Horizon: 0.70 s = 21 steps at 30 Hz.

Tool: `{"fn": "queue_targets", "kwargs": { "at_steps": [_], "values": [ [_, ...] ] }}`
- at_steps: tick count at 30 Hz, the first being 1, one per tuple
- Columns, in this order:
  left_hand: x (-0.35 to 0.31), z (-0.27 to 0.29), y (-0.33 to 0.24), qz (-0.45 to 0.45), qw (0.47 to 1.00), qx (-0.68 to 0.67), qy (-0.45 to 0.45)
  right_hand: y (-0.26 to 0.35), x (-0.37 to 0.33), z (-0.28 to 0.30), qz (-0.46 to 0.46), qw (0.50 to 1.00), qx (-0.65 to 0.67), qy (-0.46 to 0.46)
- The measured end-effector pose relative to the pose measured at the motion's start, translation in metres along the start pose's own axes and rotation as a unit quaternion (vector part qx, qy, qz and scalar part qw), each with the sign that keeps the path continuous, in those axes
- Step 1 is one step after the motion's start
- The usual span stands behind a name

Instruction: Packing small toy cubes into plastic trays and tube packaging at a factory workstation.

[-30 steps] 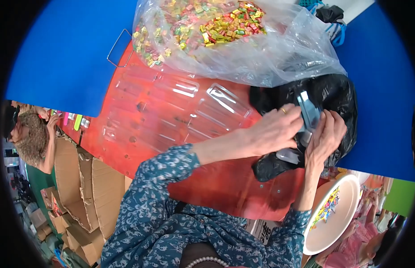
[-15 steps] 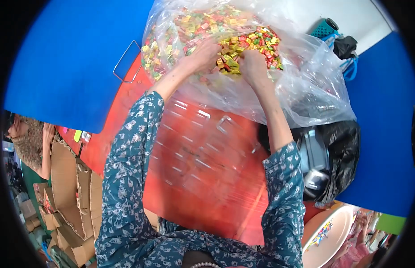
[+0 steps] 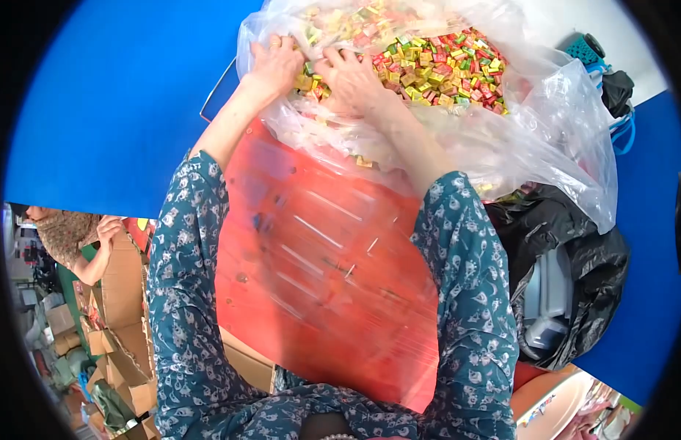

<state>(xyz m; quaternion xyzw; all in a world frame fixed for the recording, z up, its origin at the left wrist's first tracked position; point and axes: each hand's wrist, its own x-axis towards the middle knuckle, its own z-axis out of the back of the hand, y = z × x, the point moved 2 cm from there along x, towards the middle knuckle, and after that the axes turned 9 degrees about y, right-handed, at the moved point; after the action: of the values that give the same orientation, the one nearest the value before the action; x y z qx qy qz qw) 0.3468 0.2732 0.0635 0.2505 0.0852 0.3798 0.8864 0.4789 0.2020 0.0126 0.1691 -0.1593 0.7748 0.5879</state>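
Note:
A large clear plastic bag (image 3: pixel 531 143) lies on the far side of the red table, its mouth open over many small wrapped pieces (image 3: pixel 436 70) in yellow, red and green, which look like sweets. My left hand (image 3: pixel 277 64) is at the bag's left edge, its bent fingers closed on the plastic. Close to its right, my right hand (image 3: pixel 351 79) rests over the plastic and the pieces, fingers bent but apart. Its palm side is hidden, and I see nothing held in it.
Under my arms is the red tabletop (image 3: pixel 318 271), with blue panels (image 3: pixel 128 110) around it. At right, a black bag (image 3: pixel 568 213) holds a grey object; a pale basin (image 3: pixel 553 411) stands below. Cardboard boxes (image 3: pixel 124 293) and another person's hand (image 3: pixel 109 231) are at left.
Both hands have moved left, the right hand out of the exposed pile and beside the left. The view has shifted, with more of the pile now uncovered. The other person's hand has been raised.

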Motion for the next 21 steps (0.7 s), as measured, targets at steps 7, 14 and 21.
{"fn": "queue_targets", "kwargs": {
  "at_steps": [7,14,21],
  "values": [
    [-0.006,0.016,-0.029,-0.179,0.973,-0.133,-0.056,-0.068,-0.043,0.022,-0.107,0.986,-0.122,0.037],
    [0.008,0.01,-0.064,-0.16,0.917,-0.36,0.066,-0.096,-0.067,0.056,-0.252,0.966,0.065,0.011],
    [0.009,0.028,-0.114,0.079,0.846,-0.517,-0.108,-0.054,-0.056,0.061,-0.325,0.944,-0.003,0.055]
  ]
}}
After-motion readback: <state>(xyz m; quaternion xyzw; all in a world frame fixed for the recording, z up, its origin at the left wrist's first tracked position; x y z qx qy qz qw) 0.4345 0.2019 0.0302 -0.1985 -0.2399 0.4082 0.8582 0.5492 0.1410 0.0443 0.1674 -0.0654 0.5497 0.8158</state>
